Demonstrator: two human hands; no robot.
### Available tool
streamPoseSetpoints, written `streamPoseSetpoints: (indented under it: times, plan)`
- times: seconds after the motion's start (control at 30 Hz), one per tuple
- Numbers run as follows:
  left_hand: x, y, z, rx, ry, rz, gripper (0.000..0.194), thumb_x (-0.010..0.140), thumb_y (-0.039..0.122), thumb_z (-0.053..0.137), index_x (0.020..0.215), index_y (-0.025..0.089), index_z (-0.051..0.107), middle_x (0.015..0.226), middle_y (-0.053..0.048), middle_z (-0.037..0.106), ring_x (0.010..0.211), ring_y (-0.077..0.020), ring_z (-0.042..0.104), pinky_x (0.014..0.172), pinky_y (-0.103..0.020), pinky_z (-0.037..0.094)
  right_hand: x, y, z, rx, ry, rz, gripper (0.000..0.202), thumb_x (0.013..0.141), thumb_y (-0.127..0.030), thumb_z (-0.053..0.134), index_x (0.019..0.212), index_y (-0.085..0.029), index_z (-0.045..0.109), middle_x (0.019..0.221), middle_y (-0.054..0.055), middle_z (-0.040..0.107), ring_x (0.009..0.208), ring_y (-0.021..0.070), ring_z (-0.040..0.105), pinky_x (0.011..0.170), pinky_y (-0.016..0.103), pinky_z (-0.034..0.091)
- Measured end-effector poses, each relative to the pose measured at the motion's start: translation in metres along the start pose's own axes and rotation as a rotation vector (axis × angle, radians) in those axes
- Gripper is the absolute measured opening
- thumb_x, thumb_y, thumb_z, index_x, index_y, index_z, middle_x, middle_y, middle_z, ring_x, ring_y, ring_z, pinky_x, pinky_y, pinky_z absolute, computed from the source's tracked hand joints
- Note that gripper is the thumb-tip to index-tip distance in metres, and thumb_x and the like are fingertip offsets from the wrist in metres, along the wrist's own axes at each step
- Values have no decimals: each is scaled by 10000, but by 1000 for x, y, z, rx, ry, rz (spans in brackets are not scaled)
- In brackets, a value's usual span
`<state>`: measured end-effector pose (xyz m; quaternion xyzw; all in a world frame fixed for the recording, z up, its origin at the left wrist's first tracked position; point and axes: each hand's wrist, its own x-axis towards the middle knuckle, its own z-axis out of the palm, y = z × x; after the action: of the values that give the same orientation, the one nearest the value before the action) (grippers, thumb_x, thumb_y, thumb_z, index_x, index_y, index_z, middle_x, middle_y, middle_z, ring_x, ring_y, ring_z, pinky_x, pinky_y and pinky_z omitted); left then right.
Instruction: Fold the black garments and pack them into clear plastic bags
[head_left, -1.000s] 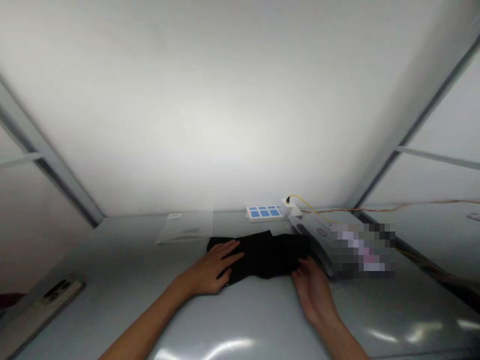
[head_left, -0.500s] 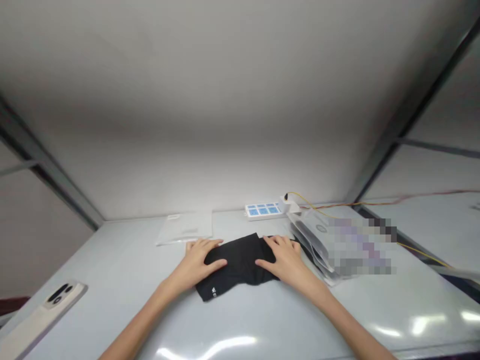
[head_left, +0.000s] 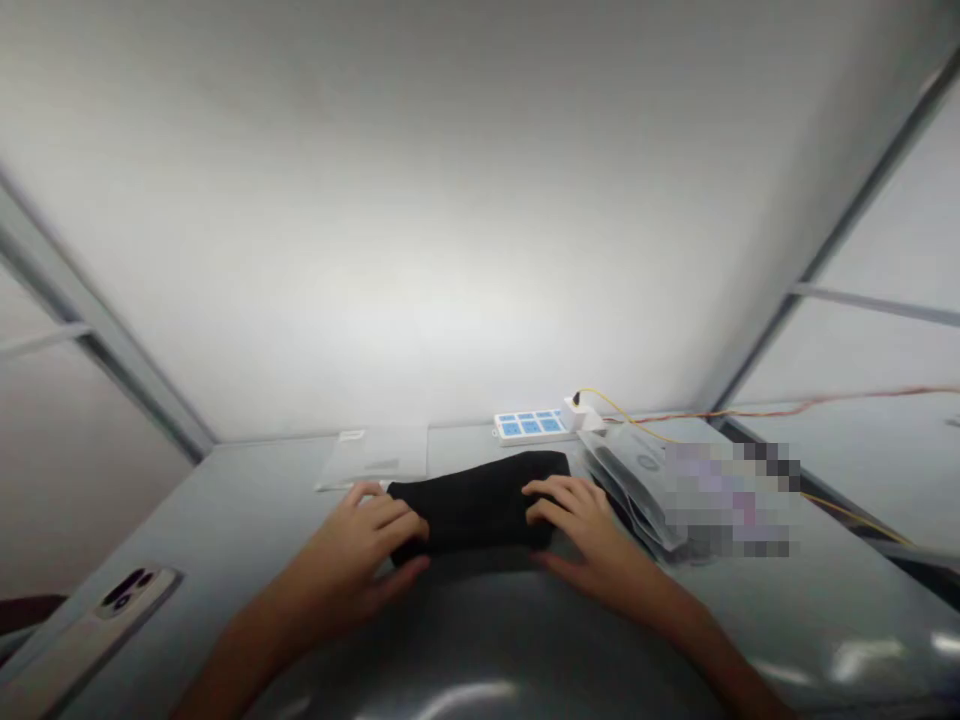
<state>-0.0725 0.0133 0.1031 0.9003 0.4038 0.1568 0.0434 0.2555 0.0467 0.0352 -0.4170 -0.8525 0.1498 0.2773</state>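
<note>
A black piece of fabric [head_left: 476, 505] stretches as a wide band between my two hands over the table. My left hand [head_left: 364, 545] is closed on its left end, fingers over the cloth and thumb low at the near edge. At the other end my right hand [head_left: 581, 525] grips the fabric, its fingertips curled on the upper face and its thumb by the lower edge. A dark shadow or reflection lies just below the band. Whether the cloth is fully off the table I cannot tell.
Behind the cloth lies a flat translucent bag [head_left: 375, 458]. A white power strip [head_left: 531, 427] with a plugged-in adapter [head_left: 579, 412] and yellow cable sits by the wall. Clear plastic packages [head_left: 637, 490] lie right of my right hand. A phone [head_left: 97, 630] rests at the left.
The fabric's slanted, overlapping layers are now one straighter band, and its white lettering no longer shows. My hands have gone from lying spread on it to gripping its ends.
</note>
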Motion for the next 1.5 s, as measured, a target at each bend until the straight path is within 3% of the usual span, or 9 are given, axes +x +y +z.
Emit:
streamPoseSetpoints:
  times: [0.13,0.3,0.43,0.53,0.77,0.93,1.03,1.17,1.5]
  plan:
    - [-31,36,4,-204,-168,9,281,926,509,673,1167,364,690,1021,18,762,898,-196,700,785,-284,550,-39,-18,-11,29,-96,136,407,761,-541,796,1114,-339,767,1142,70,753,1116,346,649,1074,555,443]
    - [-2,39,73,-136,60,-184,469,1059,493,398,1457,280,527,1481,-79,571,1367,-265,524,1127,-449,443,-2,-24,4,-2,121,110,361,930,-490,633,1214,-292,737,1223,86,739,1152,325,656,1043,541,479]
    - [18,28,129,31,-29,-291,669,1039,579,372,1611,246,280,1641,-187,319,1515,-418,275,1123,-631,380,18,-8,42,-177,14,42,548,944,-503,628,1442,-278,578,1527,120,523,1468,383,382,1188,667,244]
    - [8,18,148,152,33,-191,657,1022,583,426,1610,353,244,1661,-121,302,1529,-402,246,1160,-638,323,1,0,68,-248,-31,103,613,977,-556,551,1521,-281,480,1609,134,391,1519,396,265,1195,682,211]
    - [-13,7,141,248,51,-65,705,1015,565,457,1620,367,154,1671,-79,278,1510,-382,307,1152,-585,363,-27,-9,48,-169,54,76,627,999,-463,534,1585,-340,348,1656,72,320,1537,339,247,1222,622,245]
    - [-8,9,139,305,47,-42,700,1018,566,441,1621,361,152,1656,-90,313,1478,-389,367,1118,-575,406,-23,58,-11,-447,456,307,687,861,-518,667,1492,-295,511,1641,110,345,1532,465,158,1155,772,129]
    - [-7,10,139,304,43,-52,688,1024,552,435,1622,363,151,1650,-97,325,1478,-391,369,1107,-586,414,-25,110,-36,-536,314,571,960,657,-620,800,1476,-197,533,1584,238,393,1444,580,276,1078,801,225]
    - [-7,10,139,273,78,-61,686,1017,548,463,1615,383,171,1655,-76,322,1477,-378,373,1125,-568,402,-31,139,-51,-536,88,620,920,729,-632,727,1525,-247,475,1516,235,480,1304,506,519,1009,659,421]
    - [-6,13,127,-19,215,-176,491,1021,470,502,1486,310,490,1495,-97,554,1350,-323,543,1084,-527,482,-18,74,-71,-363,413,377,667,726,-437,740,1372,-299,643,1485,117,553,1298,418,541,1100,627,379]
